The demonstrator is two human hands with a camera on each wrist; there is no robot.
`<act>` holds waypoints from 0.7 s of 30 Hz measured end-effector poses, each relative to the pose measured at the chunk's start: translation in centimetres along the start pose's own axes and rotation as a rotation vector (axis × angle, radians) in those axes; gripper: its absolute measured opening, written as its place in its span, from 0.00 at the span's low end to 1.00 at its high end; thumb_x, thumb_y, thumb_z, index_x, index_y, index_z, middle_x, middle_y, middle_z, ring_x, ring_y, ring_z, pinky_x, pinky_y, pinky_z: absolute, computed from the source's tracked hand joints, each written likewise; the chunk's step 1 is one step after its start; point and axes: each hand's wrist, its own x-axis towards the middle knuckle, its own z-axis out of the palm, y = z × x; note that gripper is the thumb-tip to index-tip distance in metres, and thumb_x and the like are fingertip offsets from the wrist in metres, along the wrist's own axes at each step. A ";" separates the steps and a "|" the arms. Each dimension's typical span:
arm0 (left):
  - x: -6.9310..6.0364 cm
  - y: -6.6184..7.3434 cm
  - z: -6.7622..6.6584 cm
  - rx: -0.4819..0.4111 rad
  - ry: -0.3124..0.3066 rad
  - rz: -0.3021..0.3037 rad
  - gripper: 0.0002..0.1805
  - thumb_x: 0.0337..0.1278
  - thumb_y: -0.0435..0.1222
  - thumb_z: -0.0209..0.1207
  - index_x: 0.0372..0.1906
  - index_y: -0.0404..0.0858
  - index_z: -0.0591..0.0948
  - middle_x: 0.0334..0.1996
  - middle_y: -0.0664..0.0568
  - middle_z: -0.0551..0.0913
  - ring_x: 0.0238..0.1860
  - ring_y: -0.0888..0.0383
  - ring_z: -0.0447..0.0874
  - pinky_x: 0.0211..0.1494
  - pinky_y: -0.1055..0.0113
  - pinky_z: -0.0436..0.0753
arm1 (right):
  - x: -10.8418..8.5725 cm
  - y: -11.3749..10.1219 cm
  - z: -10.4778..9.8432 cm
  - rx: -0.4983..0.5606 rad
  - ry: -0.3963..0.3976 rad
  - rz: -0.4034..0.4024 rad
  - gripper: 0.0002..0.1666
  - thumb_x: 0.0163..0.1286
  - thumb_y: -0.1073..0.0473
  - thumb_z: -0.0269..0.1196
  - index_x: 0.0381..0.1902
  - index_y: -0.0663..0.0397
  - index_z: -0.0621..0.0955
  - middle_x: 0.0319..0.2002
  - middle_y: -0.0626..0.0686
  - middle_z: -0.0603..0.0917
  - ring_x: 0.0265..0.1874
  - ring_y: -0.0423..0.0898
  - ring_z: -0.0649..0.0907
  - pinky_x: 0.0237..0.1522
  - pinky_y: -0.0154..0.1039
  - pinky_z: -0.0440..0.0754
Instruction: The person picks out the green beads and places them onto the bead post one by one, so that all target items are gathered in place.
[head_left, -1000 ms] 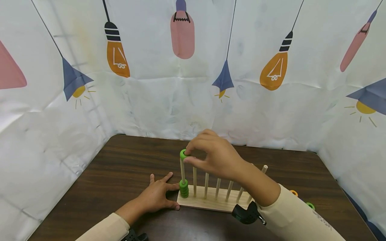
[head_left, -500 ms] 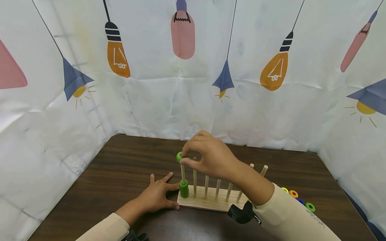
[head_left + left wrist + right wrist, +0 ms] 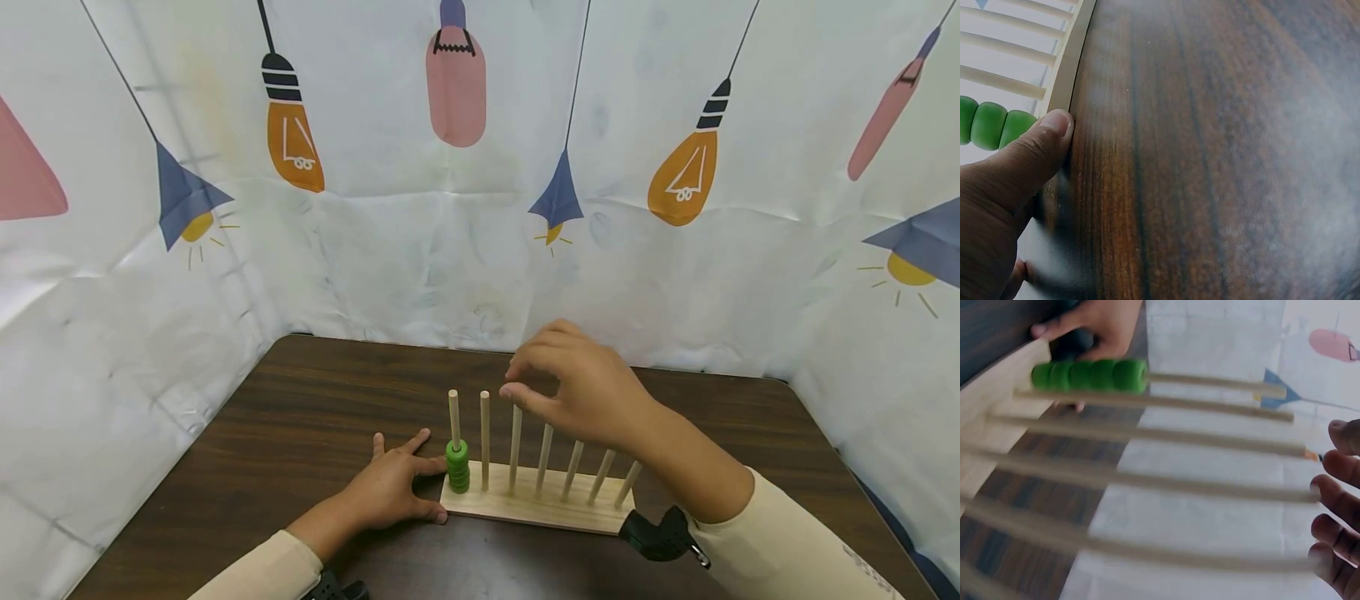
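**Right hand (image 3: pixel 581 387) hovering over the peg stand (image 3: pixel 551 504), left hand (image 3: pixel 393 487) steadying its end**

In the head view, we are seeing the stand lying on the counter (image 3: pixel 337 392), its long axis running left to right and its pegs (image 3: pixel 484 433) pointing up. Our right hand is arching above the middle of the row, thumb and forefinger bent but parted, pinching nothing. The green beads (image 3: pixel 458 468) are sitting low on the leftmost peg, down and to the left of that hand. Our left hand is resting on the counter with fingers spread, touching the stand's left end, so it is lying nearer the beads.

In the left wrist view, our thumb is resting against the stand's end, close to the beads, without gripping them.

In the right wrist view, our fingertips are standing apart near the peg tips; whether any is touching, we are not managing to tell.
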 end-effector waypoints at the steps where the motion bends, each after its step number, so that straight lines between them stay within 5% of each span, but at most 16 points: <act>1: 0.0 0.1 0.0 -0.002 0.000 -0.004 0.40 0.41 0.58 0.77 0.63 0.49 0.85 0.67 0.46 0.78 0.78 0.41 0.57 0.64 0.17 0.34 | -0.4 0.3 -0.3 -0.017 -0.002 0.012 0.06 0.65 0.50 0.75 0.37 0.38 0.87 0.38 0.34 0.83 0.48 0.37 0.77 0.36 0.38 0.82; 21: 0.0 0.0 0.0 0.009 0.001 -0.006 0.40 0.41 0.59 0.77 0.63 0.49 0.85 0.68 0.43 0.76 0.77 0.40 0.59 0.64 0.17 0.35 | -8.2 4.8 -4.9 -0.162 -0.028 0.224 0.06 0.69 0.51 0.71 0.43 0.36 0.86 0.43 0.38 0.83 0.48 0.41 0.79 0.41 0.47 0.82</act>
